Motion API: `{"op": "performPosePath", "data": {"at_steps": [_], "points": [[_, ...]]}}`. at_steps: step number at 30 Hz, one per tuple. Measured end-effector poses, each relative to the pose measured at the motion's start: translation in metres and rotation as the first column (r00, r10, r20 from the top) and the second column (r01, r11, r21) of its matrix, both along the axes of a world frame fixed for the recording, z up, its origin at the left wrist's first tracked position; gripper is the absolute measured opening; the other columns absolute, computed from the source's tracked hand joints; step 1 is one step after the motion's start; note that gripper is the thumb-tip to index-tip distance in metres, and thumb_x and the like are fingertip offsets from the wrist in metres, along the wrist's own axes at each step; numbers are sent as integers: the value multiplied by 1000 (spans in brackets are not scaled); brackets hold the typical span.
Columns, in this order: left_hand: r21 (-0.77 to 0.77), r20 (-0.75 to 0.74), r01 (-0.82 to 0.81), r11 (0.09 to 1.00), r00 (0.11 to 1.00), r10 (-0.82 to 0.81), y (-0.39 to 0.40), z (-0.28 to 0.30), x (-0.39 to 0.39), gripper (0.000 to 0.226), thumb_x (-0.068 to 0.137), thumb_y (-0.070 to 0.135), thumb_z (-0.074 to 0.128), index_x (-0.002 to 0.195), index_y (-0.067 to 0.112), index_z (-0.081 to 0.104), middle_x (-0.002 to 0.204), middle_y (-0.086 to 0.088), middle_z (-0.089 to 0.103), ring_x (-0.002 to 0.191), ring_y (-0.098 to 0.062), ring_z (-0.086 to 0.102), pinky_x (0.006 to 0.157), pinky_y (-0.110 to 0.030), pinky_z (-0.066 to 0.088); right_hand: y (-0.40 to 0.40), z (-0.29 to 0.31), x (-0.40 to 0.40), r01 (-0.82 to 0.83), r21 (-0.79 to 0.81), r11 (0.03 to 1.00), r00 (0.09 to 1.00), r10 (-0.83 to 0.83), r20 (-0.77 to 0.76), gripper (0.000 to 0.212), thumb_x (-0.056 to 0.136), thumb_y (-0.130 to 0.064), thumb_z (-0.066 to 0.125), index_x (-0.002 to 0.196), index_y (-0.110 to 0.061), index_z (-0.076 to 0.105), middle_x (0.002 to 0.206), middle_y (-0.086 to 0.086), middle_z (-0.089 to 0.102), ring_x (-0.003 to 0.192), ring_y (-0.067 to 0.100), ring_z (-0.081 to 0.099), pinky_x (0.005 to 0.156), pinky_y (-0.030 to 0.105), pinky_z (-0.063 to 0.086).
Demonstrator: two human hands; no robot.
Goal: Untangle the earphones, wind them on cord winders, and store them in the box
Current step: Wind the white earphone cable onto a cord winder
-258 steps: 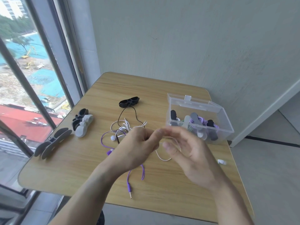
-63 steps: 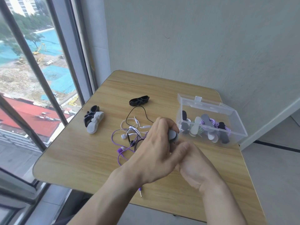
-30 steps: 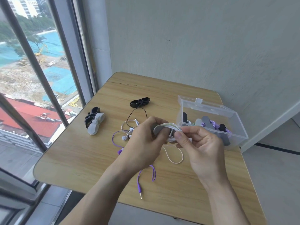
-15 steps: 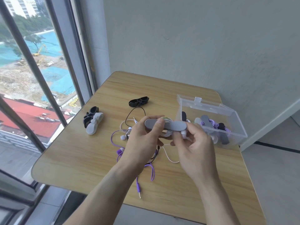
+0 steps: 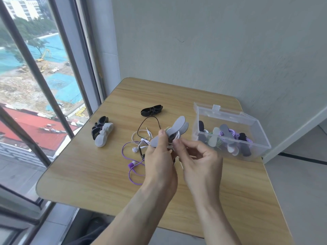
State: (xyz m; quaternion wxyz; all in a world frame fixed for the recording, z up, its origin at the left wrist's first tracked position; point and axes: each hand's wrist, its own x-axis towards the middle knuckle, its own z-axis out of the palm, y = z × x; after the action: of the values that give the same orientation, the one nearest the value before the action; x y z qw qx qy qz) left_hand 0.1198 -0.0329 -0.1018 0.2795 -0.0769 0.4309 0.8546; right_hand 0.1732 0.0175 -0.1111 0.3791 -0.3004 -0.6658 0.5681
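Spare winders point(image 5: 102, 133) sit at the tabletop's point(image 5: 88, 177) left, black and white, touching. A black one point(image 5: 151, 110) lies further back. Tangle point(image 5: 138, 147) of purple, white and black earphones lies mid-table. Your left hand point(image 5: 160, 160) grips the grey winder point(image 5: 172, 132), tilted, white cord wrapped at its waist. Your right hand point(image 5: 199, 160) pinches that cord just beside it. Hands close together, above the tabletop. Box point(image 5: 254, 149) at right, lid open, holds wound sets.

Lying on the table point(image 5: 230, 200) are three loose cord winders — two black point(image 5: 151, 110) point(image 5: 98, 127), one white point(image 5: 103, 137) — one gray winder point(image 5: 174, 133) being held, and one clear box point(image 5: 251, 152).
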Motion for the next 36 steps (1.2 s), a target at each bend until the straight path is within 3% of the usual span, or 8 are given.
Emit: {"op": "performPosePath", "data": {"at_steps": [6, 11, 15, 18, 20, 23, 28, 36], "points": [[-124, -344, 11, 992, 938, -53, 1, 3, 16, 27, 105, 31, 43, 119, 14, 59, 92, 6, 69, 79, -8, 63, 75, -22, 49, -17, 6, 2, 16, -101, 995, 989, -31, -147, 18, 92, -16, 68, 97, -3, 79, 85, -2, 79, 70, -7, 66, 65, 12, 50], [-277, -671, 181, 944, 667, -325, 2, 3, 27, 30, 106, 23, 38, 135, 25, 45, 126, 11, 63, 118, -4, 59, 99, -22, 45, 11, 20, 11, 91, -308, 947, 956, -170, -239, 13, 87, -12, 75, 97, -4, 79, 91, 11, 78, 81, 25, 73, 70, 32, 60], [-445, -740, 245, 862, 442, -508, 4, 1, 23, 49, 102, 24, 47, 148, 38, 35, 145, 26, 47, 135, 9, 37, 114, -18, 28, 41, 31, 22, 172, -279, 945, 946, -238, -221, 8, 88, -4, 73, 93, -6, 79, 84, 2, 79, 74, 14, 72, 66, 22, 57], [-669, -709, -17, 743, 315, -630, 7, -9, 17, 68, 91, 40, 42, 155, 27, 25, 160, 11, 25, 147, -1, 15, 118, -26, 16, 73, 32, 22, 310, 31, 950, 946, -305, -114, 14, 86, -16, 78, 100, -11, 80, 80, -4, 78, 78, 10, 75, 76, 30, 60], [-742, -660, -82, 666, 268, -702, 9, -15, 14, 66, 88, 40, 39, 152, 25, 30, 159, 2, 24, 147, -13, 14, 112, -26, 15, 96, 27, 19, 325, 295, 899, 939, -344, 15, 15, 86, -18, 75, 98, -10, 80, 72, -11, 74, 72, 7, 72, 73, 20, 56], [-793, -609, -132, 595, 200, -767, 10, -20, 11, 61, 88, 40, 38, 147, 23, 39, 158, -3, 26, 148, -22, 13, 115, -38, 16, 123, 16, 9, 248, 509, 824, 912, -376, 165, 22, 88, -16, 67, 83, 4, 73, 73, 20, 71, 66, 33, 68, 59, 23, 44], [-818, -574, -146, 557, 147, -805, 12, -27, 9, 53, 96, 36, 43, 147, 23, 39, 158, -3, 24, 151, -21, 3, 118, -43, 14, 146, 9, -1, 158, 579, 800, 846, -412, 339, 15, 80, -10, 67, 75, 4, 71, 73, 25, 67, 74, 41, 67, 62, 44, 57], [-824, -566, -134, 551, 134, -813, 13, -28, 7, 44, 100, 32, 48, 142, 23, 44, 160, 2, 22, 152, -17, -2, 118, -42, 12, 137, 21, -6, -13, 444, 896, 679, -318, 662, 30, 91, -37, 67, 69, -16, 69, 73, 2, 71, 70, 32, 66, 66, 34, 54]]}}
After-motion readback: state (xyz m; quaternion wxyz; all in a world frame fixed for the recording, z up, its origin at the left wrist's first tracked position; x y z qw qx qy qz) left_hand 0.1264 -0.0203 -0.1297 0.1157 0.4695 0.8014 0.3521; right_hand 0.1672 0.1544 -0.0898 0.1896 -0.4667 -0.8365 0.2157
